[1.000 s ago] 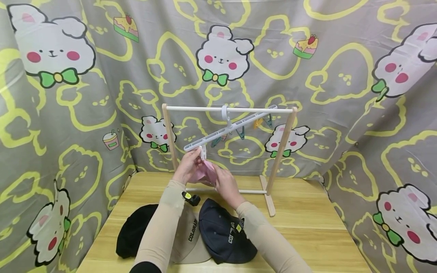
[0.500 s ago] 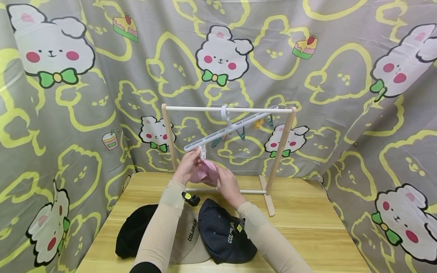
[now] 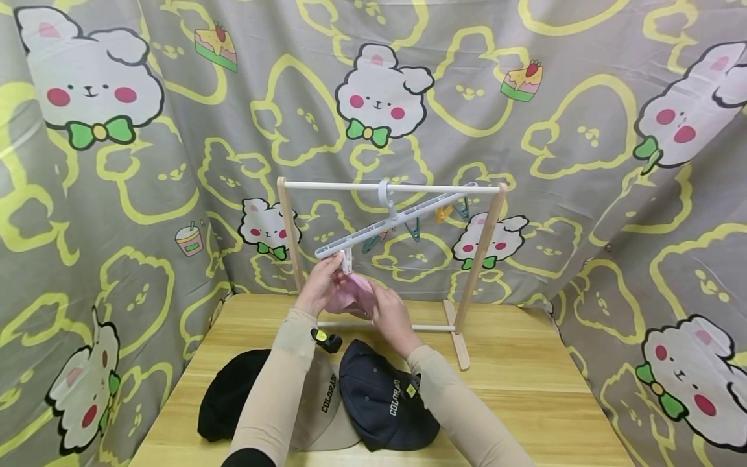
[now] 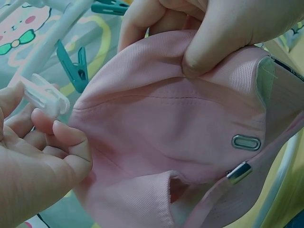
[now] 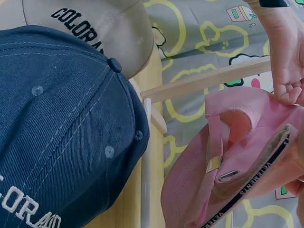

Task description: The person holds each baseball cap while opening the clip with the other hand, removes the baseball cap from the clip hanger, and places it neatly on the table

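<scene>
My left hand (image 4: 42, 161) pinches a white clothespin (image 4: 45, 95) hanging from the low left end of a tilted grey-white hanger (image 3: 373, 228). Its lower fingers lie against a pink baseball cap (image 4: 142, 128). With thumb on one side and fingers behind, my right hand (image 3: 392, 318) grips the cap's edge. The left wrist view shows the cap's back strap, metal buckle and eyelet. The clothespin sits close beside the cap's crown; whether its jaws touch the fabric cannot be seen. In the right wrist view the cap's dark lettered inner band (image 5: 251, 183) shows.
The hanger hooks on a rack's white top bar (image 3: 327, 186) with wooden posts (image 3: 481, 259). Green pins (image 3: 414, 228) and a yellow pin (image 3: 443, 213) hang along it. On the wooden table (image 3: 513, 389) lie black (image 3: 227, 395), beige (image 3: 321, 428) and navy (image 3: 373, 395) caps below my forearms.
My right hand has shifted slightly right with the pink cap's edge, and more of the pink fabric shows between the hands. My left hand stays at the clothespin.
</scene>
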A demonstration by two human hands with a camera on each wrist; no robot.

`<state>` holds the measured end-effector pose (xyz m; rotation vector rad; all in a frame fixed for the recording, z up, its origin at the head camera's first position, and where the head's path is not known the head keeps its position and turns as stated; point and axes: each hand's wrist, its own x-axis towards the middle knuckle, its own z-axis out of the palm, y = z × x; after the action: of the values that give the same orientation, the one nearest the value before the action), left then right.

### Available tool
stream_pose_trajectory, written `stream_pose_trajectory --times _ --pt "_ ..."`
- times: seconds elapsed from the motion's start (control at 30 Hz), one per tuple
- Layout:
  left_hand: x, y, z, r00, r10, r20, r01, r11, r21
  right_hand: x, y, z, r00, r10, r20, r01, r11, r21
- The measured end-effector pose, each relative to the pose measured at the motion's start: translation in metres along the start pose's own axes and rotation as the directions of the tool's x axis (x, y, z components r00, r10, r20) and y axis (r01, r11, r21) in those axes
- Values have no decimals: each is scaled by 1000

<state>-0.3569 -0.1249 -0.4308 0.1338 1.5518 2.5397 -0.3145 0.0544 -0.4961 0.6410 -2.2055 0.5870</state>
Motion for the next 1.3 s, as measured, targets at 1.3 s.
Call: stream_pose_trajectory --times 1.3 --pt "-6 12 -5 999 18 -30 -17 999 40 -5 9 -4 1000 11 -28 -11 1000 7"
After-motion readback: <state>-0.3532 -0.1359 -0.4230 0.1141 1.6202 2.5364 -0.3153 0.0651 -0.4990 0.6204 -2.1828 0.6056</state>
